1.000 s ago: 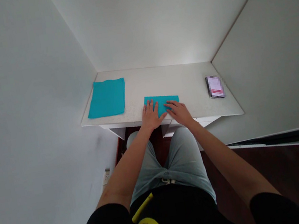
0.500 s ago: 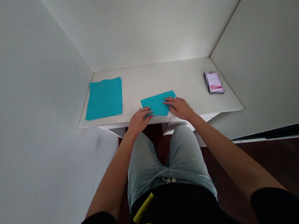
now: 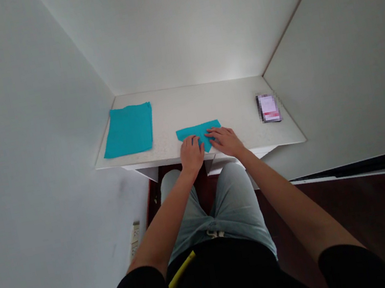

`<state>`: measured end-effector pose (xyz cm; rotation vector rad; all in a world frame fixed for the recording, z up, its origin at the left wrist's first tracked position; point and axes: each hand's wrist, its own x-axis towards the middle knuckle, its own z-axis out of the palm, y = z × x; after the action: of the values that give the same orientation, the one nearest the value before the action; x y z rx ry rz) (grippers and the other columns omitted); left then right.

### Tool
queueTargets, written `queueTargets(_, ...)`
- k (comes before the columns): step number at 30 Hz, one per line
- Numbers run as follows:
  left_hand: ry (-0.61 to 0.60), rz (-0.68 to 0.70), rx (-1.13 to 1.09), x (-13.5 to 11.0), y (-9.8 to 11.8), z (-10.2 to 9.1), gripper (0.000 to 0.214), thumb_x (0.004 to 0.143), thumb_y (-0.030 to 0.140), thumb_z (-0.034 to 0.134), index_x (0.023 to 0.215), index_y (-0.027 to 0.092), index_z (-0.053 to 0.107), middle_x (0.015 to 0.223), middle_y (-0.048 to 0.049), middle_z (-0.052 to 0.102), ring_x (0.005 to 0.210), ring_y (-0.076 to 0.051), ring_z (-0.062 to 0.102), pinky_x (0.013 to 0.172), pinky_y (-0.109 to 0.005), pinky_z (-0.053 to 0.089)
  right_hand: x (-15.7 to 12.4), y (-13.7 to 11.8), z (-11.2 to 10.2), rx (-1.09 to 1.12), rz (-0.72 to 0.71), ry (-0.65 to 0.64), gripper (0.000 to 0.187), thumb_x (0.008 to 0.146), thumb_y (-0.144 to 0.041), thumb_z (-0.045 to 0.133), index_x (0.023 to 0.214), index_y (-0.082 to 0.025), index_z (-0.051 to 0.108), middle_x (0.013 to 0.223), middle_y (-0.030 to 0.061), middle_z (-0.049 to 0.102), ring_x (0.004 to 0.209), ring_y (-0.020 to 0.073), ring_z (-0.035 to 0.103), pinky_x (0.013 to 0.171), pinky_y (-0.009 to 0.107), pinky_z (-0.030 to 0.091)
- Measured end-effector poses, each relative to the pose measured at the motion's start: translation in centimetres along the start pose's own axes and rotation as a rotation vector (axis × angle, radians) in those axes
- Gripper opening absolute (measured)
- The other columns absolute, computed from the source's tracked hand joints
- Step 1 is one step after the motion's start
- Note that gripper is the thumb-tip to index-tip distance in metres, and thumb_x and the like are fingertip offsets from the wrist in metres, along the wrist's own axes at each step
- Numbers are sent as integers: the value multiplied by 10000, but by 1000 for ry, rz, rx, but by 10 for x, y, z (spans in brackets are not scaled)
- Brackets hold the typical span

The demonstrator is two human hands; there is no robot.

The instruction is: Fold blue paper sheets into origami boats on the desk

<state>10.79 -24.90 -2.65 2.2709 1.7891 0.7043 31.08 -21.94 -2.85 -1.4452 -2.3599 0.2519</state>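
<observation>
A folded piece of turquoise paper lies flat near the front edge of the white desk, its lower side narrowing to a point. My left hand rests on its lower left part, fingers stretched forward over it. On the right part lies my right hand, with its fingers spread and the tips touching the folded surface. The fingers of both hands cover some of the folds. I cannot tell how many layers the paper has.
A stack of flat turquoise sheets lies at the desk's left end. Near the right end is a small blurred item, pale with a red band. The white desk stands between walls. A power strip shows low at the left wall.
My left hand has moved right and onto the paper from its lower left edge. The paper's left side now tapers where it was squarer. My right hand stays on the right part.
</observation>
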Motion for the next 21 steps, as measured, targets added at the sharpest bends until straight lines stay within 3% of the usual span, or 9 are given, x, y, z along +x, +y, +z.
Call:
queueTargets(5,-68,60,49,-8,-7,4,630,1093,498,494,1606,134,541,1723,-166,459,1641,-361,347,1373,-523,239,-1,-2,0,-36,-6,-1,420,1130,-409,458,1465,-309,691,1601,60,629,1502,292,538,1221,537,395)
queueTargets(9,-136,33,89,0,-17,1,794,1044,660,521,1691,204,456,1784,-120,367,1692,-379,228,1387,-561,174,-2,0,1,-72,-10,-9,444,1137,-458,446,1500,-339,673,1612,57,615,1491,308,532,1208,538,402)
queueTargets(13,-180,20,133,9,-24,-2,945,995,753,550,1721,168,394,1824,-156,248,1707,-398,152,1389,-553,136,-3,1,2,-106,-34,-42,502,1143,-504,399,1563,-341,620,1653,58,572,1518,312,493,1240,543,367)
queueTargets(18,-208,23,138,12,-28,-4,991,980,783,555,1728,159,375,1826,-182,228,1711,-401,124,1384,-551,145,-2,-1,2,-152,-23,-69,551,1137,-543,371,1618,-349,558,1689,58,530,1516,321,478,1245,545,340)
queueTargets(21,-202,34,122,12,-30,-7,842,1015,701,569,1701,229,447,1821,-158,254,1711,-407,118,1376,-567,164,-5,-5,1,-181,21,-61,574,1124,-583,389,1610,-338,571,1639,87,576,1442,342,511,1194,530,359)
